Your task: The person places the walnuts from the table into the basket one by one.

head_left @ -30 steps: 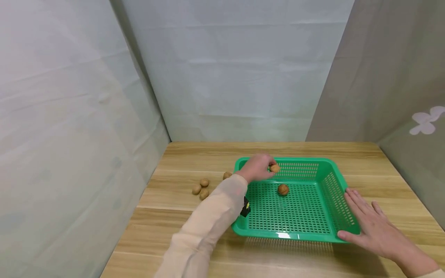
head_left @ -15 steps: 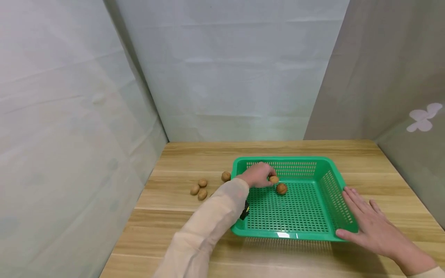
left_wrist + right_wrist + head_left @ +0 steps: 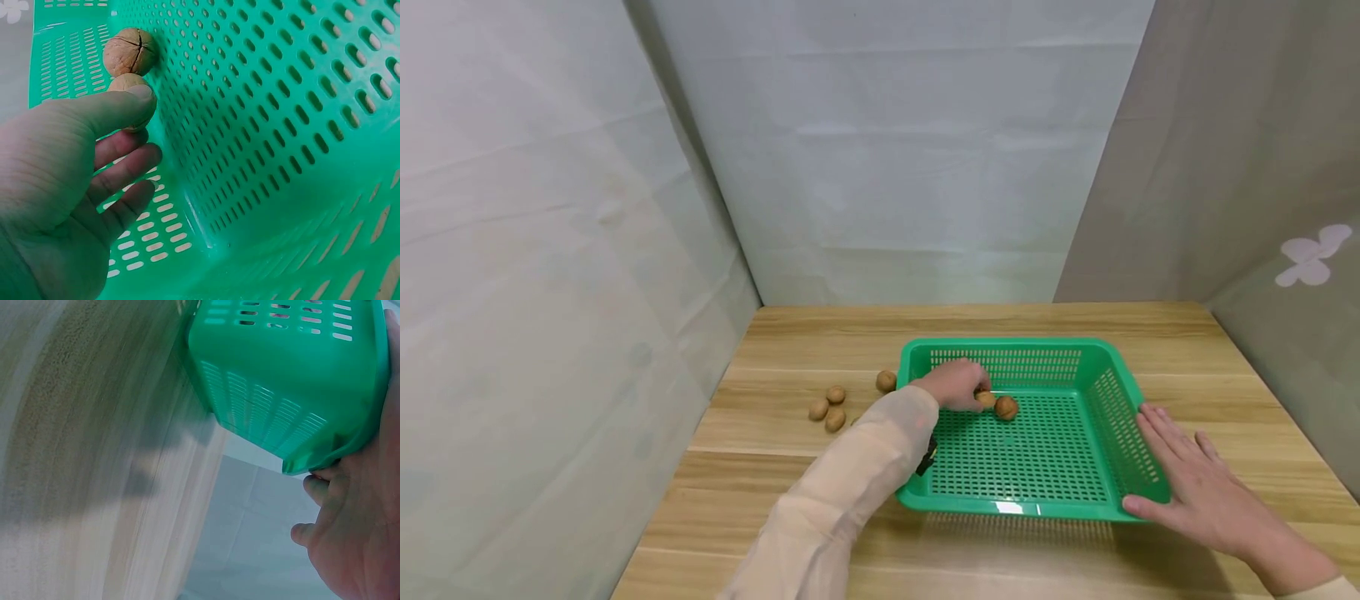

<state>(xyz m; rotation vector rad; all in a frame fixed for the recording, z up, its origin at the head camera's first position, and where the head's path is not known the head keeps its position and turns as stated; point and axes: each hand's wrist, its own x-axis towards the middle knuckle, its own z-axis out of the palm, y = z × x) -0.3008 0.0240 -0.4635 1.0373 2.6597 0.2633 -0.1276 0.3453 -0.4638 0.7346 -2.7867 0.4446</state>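
My left hand point(image 3: 953, 385) reaches over the left side of a green plastic basket point(image 3: 1037, 510). It pinches a walnut point(image 3: 985, 401) between thumb and fingers, low inside the basket. Right beside that one sits a darker walnut point(image 3: 1006, 408) on the perforated floor; in the left wrist view the held walnut point(image 3: 124, 81) seems to touch the cracked-looking walnut point(image 3: 129, 52). The thumb covers part of the held nut. My right hand point(image 3: 1198, 496) rests with straight fingers along the basket's right rim. From the right wrist view, that hand point(image 3: 359, 519) lies against the outer edge.
On the wooden table point(image 3: 760, 492), left of the basket, three walnuts point(image 3: 835, 419) lie in a cluster. Another walnut point(image 3: 886, 381) is near the basket's left wall. My left sleeve point(image 3: 842, 492) partly hides the table there. Pale cloth point(image 3: 895, 167) hangs behind the table.
My left hand has lowered its walnut from near the back wall's top to beside the other walnut in the basket. The right hand stays on the rim.
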